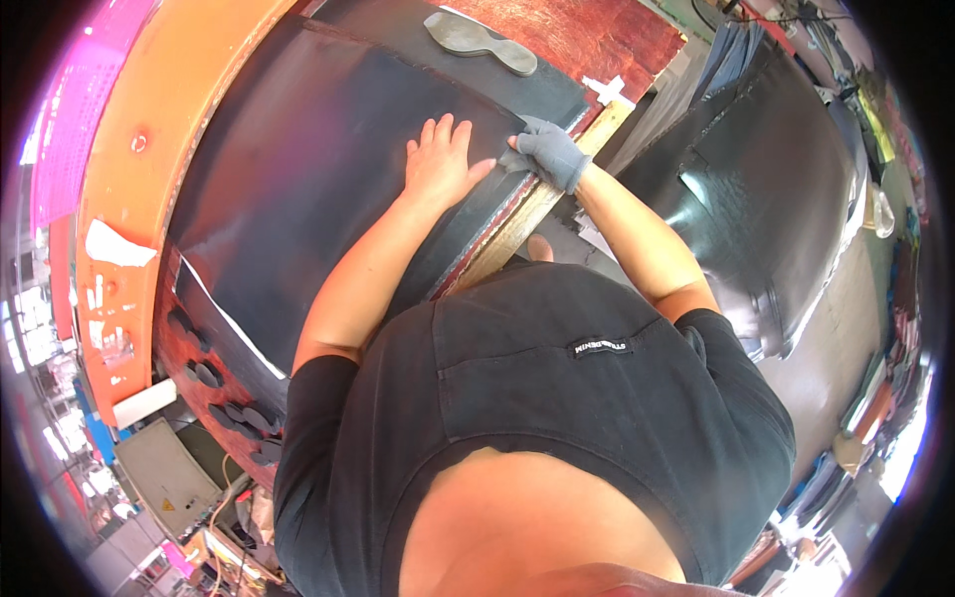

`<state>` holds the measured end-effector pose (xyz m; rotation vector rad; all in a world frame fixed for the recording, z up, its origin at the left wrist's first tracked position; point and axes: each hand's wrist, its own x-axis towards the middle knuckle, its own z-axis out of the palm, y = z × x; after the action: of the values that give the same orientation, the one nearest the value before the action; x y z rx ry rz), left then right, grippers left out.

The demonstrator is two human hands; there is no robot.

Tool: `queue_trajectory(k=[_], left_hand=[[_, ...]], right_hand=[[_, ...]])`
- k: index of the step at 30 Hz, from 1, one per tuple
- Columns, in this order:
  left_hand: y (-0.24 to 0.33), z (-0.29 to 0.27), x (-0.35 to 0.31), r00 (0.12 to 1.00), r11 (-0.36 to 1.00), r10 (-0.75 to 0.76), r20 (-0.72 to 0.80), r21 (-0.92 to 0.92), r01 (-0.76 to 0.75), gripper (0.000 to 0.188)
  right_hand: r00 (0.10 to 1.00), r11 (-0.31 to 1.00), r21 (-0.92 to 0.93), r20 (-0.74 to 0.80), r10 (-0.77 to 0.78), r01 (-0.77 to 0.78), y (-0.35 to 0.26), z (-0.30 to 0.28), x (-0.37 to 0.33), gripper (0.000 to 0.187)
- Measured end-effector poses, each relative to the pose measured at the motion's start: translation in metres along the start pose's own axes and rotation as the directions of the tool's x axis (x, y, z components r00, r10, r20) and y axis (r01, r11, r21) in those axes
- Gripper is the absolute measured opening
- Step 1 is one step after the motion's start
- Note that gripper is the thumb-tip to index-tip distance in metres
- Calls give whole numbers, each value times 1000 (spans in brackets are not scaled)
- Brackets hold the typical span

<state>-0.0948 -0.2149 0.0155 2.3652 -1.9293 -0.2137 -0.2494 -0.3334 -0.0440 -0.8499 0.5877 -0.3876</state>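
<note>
A large black sheet [298,159] lies flat on a red work board [607,40]. My left hand [438,159], bare, presses flat on the sheet near its right edge, fingers spread. Beside it my right hand [549,151], in a grey glove, pinches the sheet's edge at the near corner of the board. A grey sole-shaped cutting die [480,41] rests on the sheet farther back. My black shirt fills the lower middle of the view.
An orange machine frame [149,129] curves along the left. More black sheets [766,189] are stacked on the right. Several dark cut-out pieces [234,398] lie at the board's lower left. A grey control box [164,473] stands below them.
</note>
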Motion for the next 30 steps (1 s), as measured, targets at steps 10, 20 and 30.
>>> queue_trajectory(k=[10,20,30], left_hand=[[-1,17,6,840,964,198,-505,-54,-260,19],[11,41,-6,869,970,233,-437,44,-238,28],[11,36,-13,957,975,215,-196,-16,-222,49]], right_hand=[[989,995,-93,-133,-59,47,-6,18,-8,11],[976,960,-252,-145,-160,120,1,23,-6,18],[987,983,-147,-95,-128,114,1,12,-9,54]])
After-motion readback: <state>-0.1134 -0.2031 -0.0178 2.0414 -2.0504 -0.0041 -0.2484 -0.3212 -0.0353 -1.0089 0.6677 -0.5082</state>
